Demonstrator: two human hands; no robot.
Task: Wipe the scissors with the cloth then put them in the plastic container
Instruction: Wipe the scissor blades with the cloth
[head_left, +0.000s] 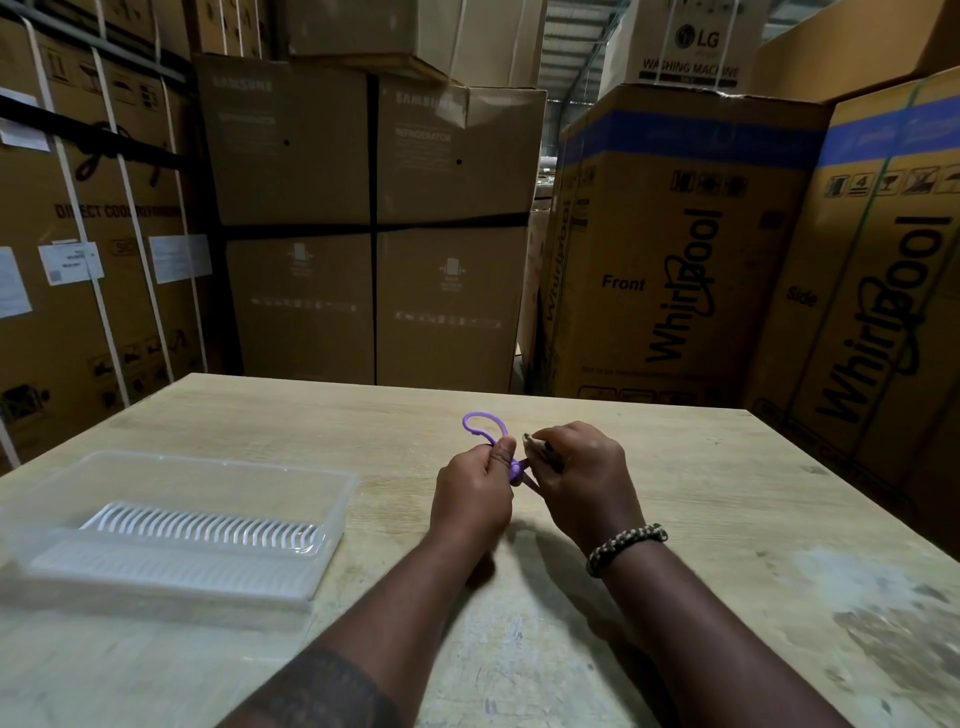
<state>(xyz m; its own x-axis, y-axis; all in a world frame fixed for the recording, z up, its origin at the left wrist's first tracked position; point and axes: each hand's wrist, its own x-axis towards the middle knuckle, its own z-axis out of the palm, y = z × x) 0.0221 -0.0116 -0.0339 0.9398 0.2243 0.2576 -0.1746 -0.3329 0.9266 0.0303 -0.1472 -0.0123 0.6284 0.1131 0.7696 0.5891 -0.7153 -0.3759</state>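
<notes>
Purple-handled scissors (485, 427) are held above the middle of the wooden table (727, 519). My left hand (475, 493) grips them near the handle loops, one loop sticking up past my thumb. My right hand (582, 475) is closed around a small crumpled cloth (535, 444) pressed over the blade end, which is mostly hidden by that hand. The clear plastic container (332, 530), with a ribbed white insert inside, sits on the table to the left of my hands.
Tall cardboard appliance boxes (675, 249) stand close behind the far and right edges of the table. A strapped stack of boxes (88, 249) rises at the left. The tabletop at the near right is stained and scuffed.
</notes>
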